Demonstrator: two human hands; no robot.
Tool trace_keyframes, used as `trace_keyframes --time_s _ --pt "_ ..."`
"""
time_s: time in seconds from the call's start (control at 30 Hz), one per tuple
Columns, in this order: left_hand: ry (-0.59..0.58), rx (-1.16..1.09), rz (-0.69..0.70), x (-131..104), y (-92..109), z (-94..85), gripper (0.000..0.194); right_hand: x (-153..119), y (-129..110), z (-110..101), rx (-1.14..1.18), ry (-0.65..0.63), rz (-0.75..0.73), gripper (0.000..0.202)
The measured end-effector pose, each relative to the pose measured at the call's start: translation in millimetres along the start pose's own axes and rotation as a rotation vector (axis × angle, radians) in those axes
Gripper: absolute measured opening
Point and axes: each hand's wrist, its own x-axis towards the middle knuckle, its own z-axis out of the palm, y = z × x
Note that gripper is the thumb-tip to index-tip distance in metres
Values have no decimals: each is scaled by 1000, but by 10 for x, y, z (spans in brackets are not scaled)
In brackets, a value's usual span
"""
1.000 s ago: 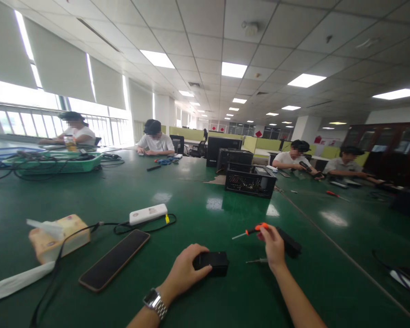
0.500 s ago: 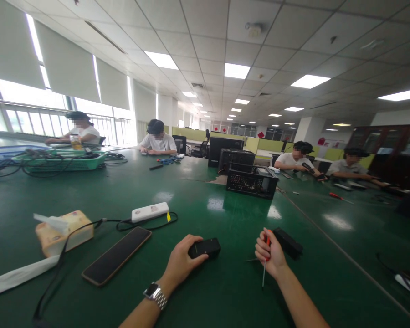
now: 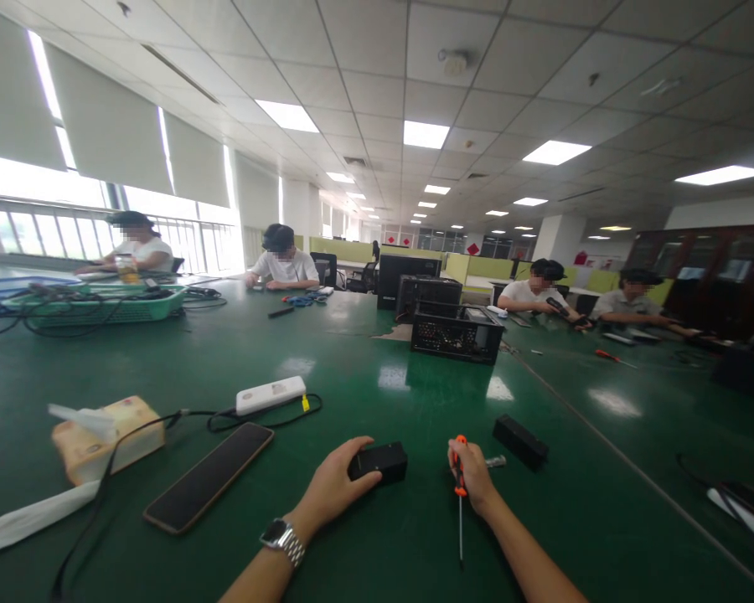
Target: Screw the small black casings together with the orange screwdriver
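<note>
Wrapped round the left end of a black box [image 3: 386, 463] is my left hand [image 3: 338, 487], with a metal-band watch on its wrist. The box rests on the green table. To its right, my right hand [image 3: 474, 477] grips an orange and black screwdriver [image 3: 460, 479], whose shaft points down toward the table's near side. Just right of those fingers a small silvery piece [image 3: 496, 461] lies on the table. Farther right lies a second black block [image 3: 520, 440], untouched by either hand.
On the left are a phone [image 3: 210, 477], a white power strip [image 3: 270, 395] with a cable, and a tissue pack [image 3: 110, 440]. Beyond stand an open black computer case [image 3: 457, 333] and a green basket [image 3: 100, 308]. Several people sit at the table's far side.
My right hand has moved left, toward the box, and the screwdriver's handle now shows more fully. The silvery piece has come into sight. The whole view has shifted slightly.
</note>
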Motion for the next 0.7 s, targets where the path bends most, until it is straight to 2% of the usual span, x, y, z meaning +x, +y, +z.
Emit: trace_keyframes --time_s 0.13,0.23,0.3,0.37,0.5,0.57,0.7 --pt "-58 -91 -42 0 -27 -28 57 30 53 0 -27 18 5 43" --pt "-79 -169 -51 17 -61 -48 51 75 79 13 -41 13 36 42" --pt "-27 -211 -37 49 -90 -47 43 106 92 21 -48 3 60 42" --pt "85 -279 -54 96 -119 -39 41 132 105 23 -54 -4 85 44" --pt "227 -305 -122 200 -168 -16 51 165 131 11 -71 0 163 35" --pt "269 -314 -146 251 -193 -3 53 172 130 -1 -75 4 213 25" --pt "285 -335 -182 345 -254 14 55 174 83 -25 -61 19 297 30"
